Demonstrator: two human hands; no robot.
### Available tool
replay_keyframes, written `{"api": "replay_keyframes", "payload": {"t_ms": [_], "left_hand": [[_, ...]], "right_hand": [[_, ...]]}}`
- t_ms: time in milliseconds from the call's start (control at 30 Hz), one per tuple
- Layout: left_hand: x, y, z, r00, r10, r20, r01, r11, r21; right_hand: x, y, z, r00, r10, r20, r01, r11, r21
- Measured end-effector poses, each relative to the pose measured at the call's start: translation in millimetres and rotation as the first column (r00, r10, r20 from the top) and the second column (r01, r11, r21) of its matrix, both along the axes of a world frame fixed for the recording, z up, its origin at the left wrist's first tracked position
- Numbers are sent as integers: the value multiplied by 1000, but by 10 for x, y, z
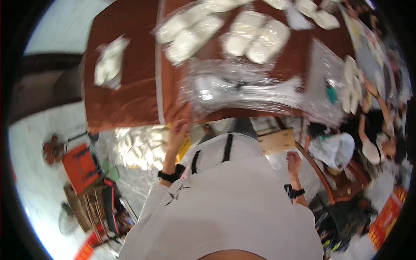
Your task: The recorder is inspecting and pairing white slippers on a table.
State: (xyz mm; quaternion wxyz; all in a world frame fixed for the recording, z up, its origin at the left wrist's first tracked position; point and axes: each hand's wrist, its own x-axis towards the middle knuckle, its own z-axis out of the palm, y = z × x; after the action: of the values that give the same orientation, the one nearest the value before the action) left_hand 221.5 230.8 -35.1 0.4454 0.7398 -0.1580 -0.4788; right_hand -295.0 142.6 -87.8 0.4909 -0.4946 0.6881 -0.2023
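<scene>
My left hand is at the near edge of a brown-covered table, slightly blurred, its fingers loosely apart and nothing visible in them. My right hand hangs beside my body below the table edge, open, its fingers loosely bent and holding nothing visible. Closest to my left hand on the table is a pile of crumpled clear plastic bags. Beyond it lie a pair of white slippers in clear plastic and another wrapped pair. A smaller wrapped white pair rests at the left.
Under the table's left edge, many wrapped white items fill a yellow container. A wooden chair and a white plastic bag stand at the right. Another person reaches toward the table there. An orange box and a fan are at left.
</scene>
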Motion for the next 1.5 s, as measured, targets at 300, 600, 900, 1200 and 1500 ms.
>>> {"api": "replay_keyframes", "payload": {"t_ms": [300,600,900,1200,1500], "left_hand": [[327,2152,-66,904,398,158,-413,908,75],[-98,3281,-104,552,831,63,-831,543,122],[3,3860,12,603,798,15,-783,587,205],[1409,5024,-960,472,881,-26,-844,460,274],[2604,5282,-2222,326,852,-411,-797,481,366]], "right_hand": [[1920,303,481,881,382,278,-407,913,34],[3990,509,497,485,770,415,-873,455,177],[5187,1221,195,223,869,441,-972,161,173],[6554,2446,-1172,156,950,271,-983,123,136],[7688,3065,-2121,427,888,172,-859,339,382]]}}
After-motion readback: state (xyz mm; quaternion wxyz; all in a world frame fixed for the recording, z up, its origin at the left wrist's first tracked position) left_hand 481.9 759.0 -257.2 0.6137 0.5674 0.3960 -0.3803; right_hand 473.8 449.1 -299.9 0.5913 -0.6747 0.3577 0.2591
